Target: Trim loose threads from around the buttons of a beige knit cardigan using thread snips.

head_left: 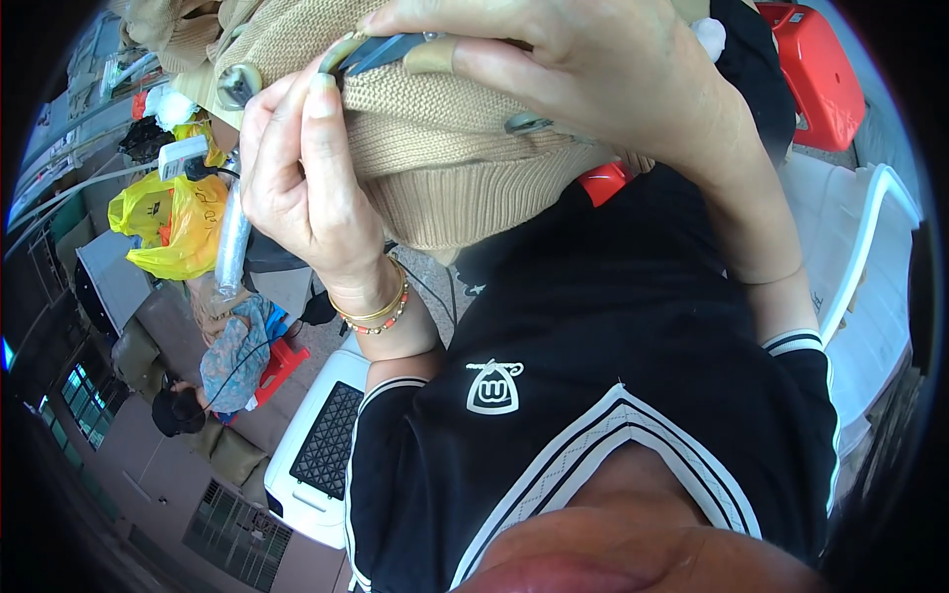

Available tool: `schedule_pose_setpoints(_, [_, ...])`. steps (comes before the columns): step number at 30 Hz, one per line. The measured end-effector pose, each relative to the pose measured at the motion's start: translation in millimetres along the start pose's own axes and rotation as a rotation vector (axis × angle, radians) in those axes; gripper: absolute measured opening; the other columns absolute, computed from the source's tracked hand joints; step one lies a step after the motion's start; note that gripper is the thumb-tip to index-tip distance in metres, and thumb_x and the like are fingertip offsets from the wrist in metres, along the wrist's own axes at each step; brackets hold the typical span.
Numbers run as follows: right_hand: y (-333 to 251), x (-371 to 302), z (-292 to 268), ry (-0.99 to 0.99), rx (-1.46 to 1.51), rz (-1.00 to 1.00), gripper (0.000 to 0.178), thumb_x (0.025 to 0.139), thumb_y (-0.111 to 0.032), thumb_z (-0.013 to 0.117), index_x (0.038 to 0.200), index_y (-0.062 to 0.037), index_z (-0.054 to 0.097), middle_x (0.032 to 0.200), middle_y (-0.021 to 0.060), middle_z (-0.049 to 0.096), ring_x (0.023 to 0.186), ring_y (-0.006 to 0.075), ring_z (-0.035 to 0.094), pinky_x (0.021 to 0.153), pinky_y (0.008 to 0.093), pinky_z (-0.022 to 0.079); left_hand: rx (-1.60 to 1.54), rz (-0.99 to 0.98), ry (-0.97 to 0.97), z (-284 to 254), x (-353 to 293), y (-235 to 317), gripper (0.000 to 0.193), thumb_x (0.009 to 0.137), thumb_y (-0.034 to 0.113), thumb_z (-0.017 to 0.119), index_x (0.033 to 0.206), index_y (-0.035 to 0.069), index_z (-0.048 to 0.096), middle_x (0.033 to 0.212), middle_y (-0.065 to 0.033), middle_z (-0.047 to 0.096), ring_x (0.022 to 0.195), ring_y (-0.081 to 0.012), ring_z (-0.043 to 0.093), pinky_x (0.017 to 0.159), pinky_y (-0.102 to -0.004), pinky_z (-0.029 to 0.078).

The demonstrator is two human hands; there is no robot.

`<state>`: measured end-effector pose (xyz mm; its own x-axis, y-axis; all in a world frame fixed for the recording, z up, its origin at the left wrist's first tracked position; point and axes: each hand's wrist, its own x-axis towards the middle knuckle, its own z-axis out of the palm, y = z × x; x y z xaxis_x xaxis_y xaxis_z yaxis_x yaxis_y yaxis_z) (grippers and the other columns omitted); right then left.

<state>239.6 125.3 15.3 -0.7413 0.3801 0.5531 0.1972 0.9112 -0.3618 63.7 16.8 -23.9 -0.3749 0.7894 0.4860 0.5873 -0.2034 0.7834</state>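
Observation:
A tan knit cardigan (460, 203) is bunched in front of me, with its ribbed edge hanging toward my chest. My left hand (311, 173) is closed, thumb and fingertips pinching a button (339, 51) at the fabric's edge. In the fingers of my right hand (583, 54) is a pair of dark blue thread snips (388, 52), its blades reaching to that button. Part of the snips is hidden by the right fingers. A second large button (237, 87) shows left of my left hand, and another button (527, 124) lies below my right hand.
On the left hang a yellow plastic bag (188, 232) and a white power strip (184, 156) with a cable. Further off, a person (232, 361) sits on a red stool (284, 371). A white case with a black grille (326, 440) stands lower left. Right are a red stool (816, 74) and a translucent bin (870, 247).

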Motion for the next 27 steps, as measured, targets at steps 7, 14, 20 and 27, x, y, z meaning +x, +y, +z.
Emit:
schedule_pose_setpoints(7, [10, -9, 10, 0.154, 0.319, 0.002, 0.016, 0.078, -0.005, 0.065, 0.092, 0.0008, 0.068, 0.099, 0.0142, 0.061, 0.102, 0.0308, 0.061, 0.082, 0.038, 0.051, -0.038, 0.054, -0.018, 3, 3, -5, 0.017, 0.094, 0.003, 0.062, 0.104, -0.006, 0.073, 0.093, -0.0107, 0.068, 0.083, -0.0138, 0.059, 0.076, -0.0242, 0.046])
schedule_pose_setpoints(14, [12, -26, 7, 0.288, 0.378, 0.073, 0.023, 0.081, -0.008, 0.073, 0.102, -0.0009, 0.068, 0.09, 0.0117, 0.06, 0.084, 0.0256, 0.06, 0.071, 0.0337, 0.048, 0.127, 0.116, 0.108, -21, 26, -19, 0.014, 0.096, 0.006, 0.064, 0.1, -0.003, 0.074, 0.09, -0.0079, 0.071, 0.08, -0.0129, 0.062, 0.075, -0.0259, 0.049])
schedule_pose_setpoints(20, [10, -52, 12, 0.227, 0.451, 0.28, 0.034, 0.076, -0.013, 0.083, 0.105, -0.0009, 0.069, 0.088, 0.0103, 0.063, 0.079, 0.0213, 0.06, 0.068, 0.0303, 0.048, 0.257, 0.281, 0.036, -18, 75, -52, 0.015, 0.096, 0.008, 0.064, 0.101, -0.002, 0.074, 0.091, -0.0083, 0.071, 0.079, -0.0138, 0.063, 0.074, -0.027, 0.05])
schedule_pose_setpoints(27, [29, -60, 18, 0.207, 0.594, 0.365, 0.03, 0.077, -0.013, 0.082, 0.1, 0.001, 0.069, 0.086, 0.0093, 0.065, 0.078, 0.0192, 0.061, 0.068, 0.0304, 0.047, 0.418, 0.288, 0.142, -5, 53, -23, 0.018, 0.092, 0.01, 0.071, 0.109, 0.005, 0.072, 0.097, -0.0042, 0.062, 0.069, -0.0098, 0.051, 0.065, -0.024, 0.045])
